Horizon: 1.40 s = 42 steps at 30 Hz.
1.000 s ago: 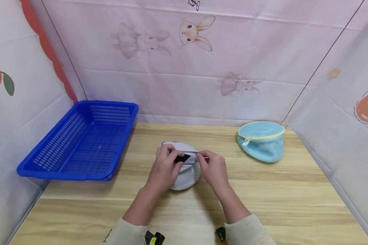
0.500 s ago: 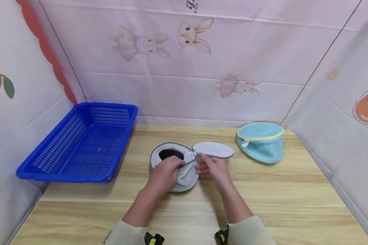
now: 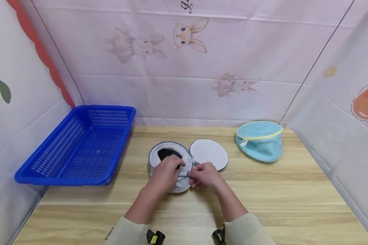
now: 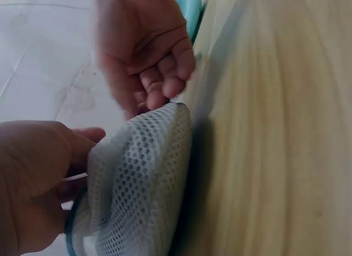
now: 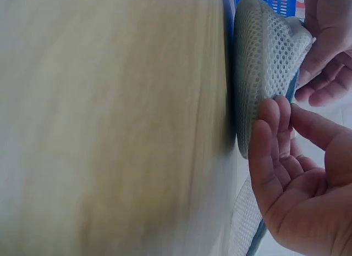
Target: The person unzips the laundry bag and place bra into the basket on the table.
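A grey-white mesh laundry bag point(image 3: 181, 186) stands on the table in the middle of the head view. Its round lid point(image 3: 209, 153) is unzipped and lies folded out to the right. Inside the bag sits something black point(image 3: 165, 153), partly hidden by my left hand; its kind cannot be told. My left hand point(image 3: 164, 174) pinches the near rim between thumb and fingers. To its right, my right hand point(image 3: 205, 175) pinches the rim close to the lid's hinge. The right wrist view shows its thumb and fingertips meeting at the bag's blue-grey edge point(image 5: 293, 87).
A blue plastic basket point(image 3: 122, 143) stands at the left. At the back right is a zipped light-blue mesh bag point(image 3: 259, 149) with a yellow zip. Printed cloth walls point(image 3: 171, 92) enclose the wooden table point(image 3: 282, 197) at the back and sides.
The lid, earlier lying over the bag's opening, has swung out to the right and now lies flatter. My right hand let go of it and moved down-left onto the rim.
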Tool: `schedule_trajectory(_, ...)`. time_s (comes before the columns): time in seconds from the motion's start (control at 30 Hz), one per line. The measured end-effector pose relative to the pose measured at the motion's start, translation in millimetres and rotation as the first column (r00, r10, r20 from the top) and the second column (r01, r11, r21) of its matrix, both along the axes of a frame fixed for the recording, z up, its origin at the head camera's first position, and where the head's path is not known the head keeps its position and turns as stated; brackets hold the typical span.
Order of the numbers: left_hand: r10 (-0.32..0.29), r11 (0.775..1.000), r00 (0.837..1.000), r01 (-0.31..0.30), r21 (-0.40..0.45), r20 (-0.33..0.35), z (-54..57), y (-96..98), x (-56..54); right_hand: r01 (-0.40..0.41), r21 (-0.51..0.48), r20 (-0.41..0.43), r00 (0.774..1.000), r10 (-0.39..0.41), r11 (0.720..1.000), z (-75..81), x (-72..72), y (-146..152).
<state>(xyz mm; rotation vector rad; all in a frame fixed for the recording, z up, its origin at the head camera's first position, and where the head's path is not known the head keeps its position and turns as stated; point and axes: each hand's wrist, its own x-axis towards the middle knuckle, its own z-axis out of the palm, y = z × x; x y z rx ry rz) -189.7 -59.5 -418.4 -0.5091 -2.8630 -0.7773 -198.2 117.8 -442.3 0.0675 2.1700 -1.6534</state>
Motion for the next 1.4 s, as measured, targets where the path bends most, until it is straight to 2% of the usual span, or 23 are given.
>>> schedule_trajectory(0.13,0.103,0.994,0.995,-0.102,-0.047,0.007,-1.3,-8.4,-9.8,-0.021,-0.018,-0.009,1.000,0.020,1.000,1.4,1.4,-0.9)
schedule_trajectory(0.27,0.131,0.983,0.990,-0.124,-0.134,0.050,-4.2,-16.2,-21.7,-0.027,-0.042,-0.017,1.000,0.027,0.999,2.6,2.9,-1.7)
schedule_trajectory(0.43,0.118,0.956,0.983,-0.074,-0.286,0.141,-4.6,-15.1,-34.7,-0.042,-0.031,-0.046,0.998,0.041,0.999,5.7,3.2,-3.2)
schedule_trajectory(0.6,0.089,0.900,0.980,-0.004,-0.436,0.176,-3.3,-8.5,-47.0,-0.046,-0.020,-0.052,0.998,0.045,0.999,7.5,3.3,-3.6)
schedule_trajectory(0.77,0.058,0.867,0.977,0.052,-0.496,0.203,0.2,-0.9,-54.2,-0.050,-0.020,-0.052,0.997,0.049,0.999,6.3,4.5,-3.8)
schedule_trajectory(0.87,0.041,0.858,0.978,0.070,-0.509,0.203,-0.2,4.2,-56.7,-0.061,-0.021,-0.063,0.996,0.059,0.998,6.3,5.3,-4.4)
schedule_trajectory(0.97,0.040,0.861,0.985,0.052,-0.505,0.169,-6.2,7.7,-59.7,-0.061,-0.022,-0.075,0.995,0.059,0.998,6.6,5.6,-4.9)
schedule_trajectory(1.03,0.041,0.866,0.991,0.026,-0.499,0.124,-13.3,8.0,-62.3,-0.050,-0.021,-0.078,0.996,0.048,0.999,6.6,5.4,-4.9)
schedule_trajectory(1.13,0.044,0.882,0.998,-0.017,-0.471,0.048,-23.4,5.2,-66.9,-0.028,-0.024,-0.077,0.997,0.027,0.999,6.8,4.8,-5.2)
schedule_trajectory(1.2,0.054,0.901,0.998,-0.044,-0.431,0.012,-27.9,1.9,-70.3,-0.017,-0.026,-0.077,0.997,0.014,1.000,7.4,4.5,-5.0)
schedule_trajectory(1.3,0.105,0.939,0.994,-0.093,-0.331,0.021,-28.6,-3.4,-73.9,0.002,-0.031,-0.078,0.997,-0.004,1.000,9.0,4.2,-3.9)
schedule_trajectory(1.4,0.180,0.972,0.980,-0.164,-0.171,0.084,-22.0,-7.5,-75.1,0.039,-0.037,-0.086,0.995,-0.042,0.999,9.3,2.8,-1.3)
